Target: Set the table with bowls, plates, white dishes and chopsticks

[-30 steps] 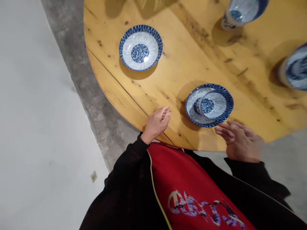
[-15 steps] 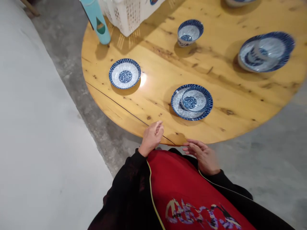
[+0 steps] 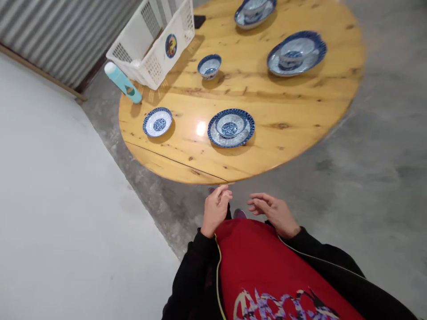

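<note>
In front of my body, just short of the table edge, my left hand hangs with loosely bent fingers slightly apart and nothing in it. To its right, my right hand is empty too, its fingers stretched toward the left. Nearest to both hands is a blue-and-white plate with a small bowl standing in it. A shallow blue-and-white plate lies by itself to the left. Farther back, a single bowl stands directly on the wood.
On the round wooden table are two more plates, a right one and a far one, each bearing a bowl. A white plastic basket and a turquoise bottle-like container stand at left. A white wall runs along the left.
The view has shifted back, so more of the table and basket shows. My hands, over the table's edge before, are now off it. The dishes stay as they were.
</note>
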Demonstrator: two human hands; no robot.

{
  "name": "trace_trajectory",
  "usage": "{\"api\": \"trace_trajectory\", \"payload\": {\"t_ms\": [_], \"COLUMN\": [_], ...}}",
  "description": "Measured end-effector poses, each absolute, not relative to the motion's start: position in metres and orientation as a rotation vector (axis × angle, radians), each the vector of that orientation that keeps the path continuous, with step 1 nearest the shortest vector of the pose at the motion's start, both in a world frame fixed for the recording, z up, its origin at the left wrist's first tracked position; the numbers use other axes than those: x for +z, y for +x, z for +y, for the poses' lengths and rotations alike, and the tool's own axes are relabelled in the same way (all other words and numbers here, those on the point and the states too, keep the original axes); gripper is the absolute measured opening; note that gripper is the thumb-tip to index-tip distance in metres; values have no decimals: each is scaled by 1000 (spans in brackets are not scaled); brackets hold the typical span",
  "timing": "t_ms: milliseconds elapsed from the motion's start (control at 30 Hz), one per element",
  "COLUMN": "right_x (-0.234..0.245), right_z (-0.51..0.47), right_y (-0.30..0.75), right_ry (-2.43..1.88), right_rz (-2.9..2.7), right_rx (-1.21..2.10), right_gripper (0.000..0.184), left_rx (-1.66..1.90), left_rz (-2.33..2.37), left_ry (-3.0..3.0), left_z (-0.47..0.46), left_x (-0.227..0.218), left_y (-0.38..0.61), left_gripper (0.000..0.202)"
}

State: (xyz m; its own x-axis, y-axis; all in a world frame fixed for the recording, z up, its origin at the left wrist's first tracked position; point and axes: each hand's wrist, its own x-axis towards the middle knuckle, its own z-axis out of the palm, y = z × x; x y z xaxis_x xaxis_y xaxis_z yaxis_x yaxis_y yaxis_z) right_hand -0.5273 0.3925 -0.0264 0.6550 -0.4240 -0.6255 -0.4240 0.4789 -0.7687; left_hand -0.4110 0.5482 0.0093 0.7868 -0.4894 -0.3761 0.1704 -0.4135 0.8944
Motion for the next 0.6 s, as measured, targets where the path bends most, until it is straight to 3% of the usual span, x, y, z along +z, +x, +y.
{"api": "trace_trajectory", "payload": {"t_ms": [267, 600], "right_x": [-20, -17], "right_z": [406, 428], "right_y": [-555, -560], "right_ry": [-1206, -1271], "right_rz": [706, 596], "right_rx": [154, 275], "right_gripper": [38, 47], "left_rx": [-685, -669], "left_rz": [-204, -41], "left_ry": [1866, 1869], "left_z": [559, 592], "left_x": [24, 18], "left_y": [-462, -504], "left_gripper": [31, 35]}}
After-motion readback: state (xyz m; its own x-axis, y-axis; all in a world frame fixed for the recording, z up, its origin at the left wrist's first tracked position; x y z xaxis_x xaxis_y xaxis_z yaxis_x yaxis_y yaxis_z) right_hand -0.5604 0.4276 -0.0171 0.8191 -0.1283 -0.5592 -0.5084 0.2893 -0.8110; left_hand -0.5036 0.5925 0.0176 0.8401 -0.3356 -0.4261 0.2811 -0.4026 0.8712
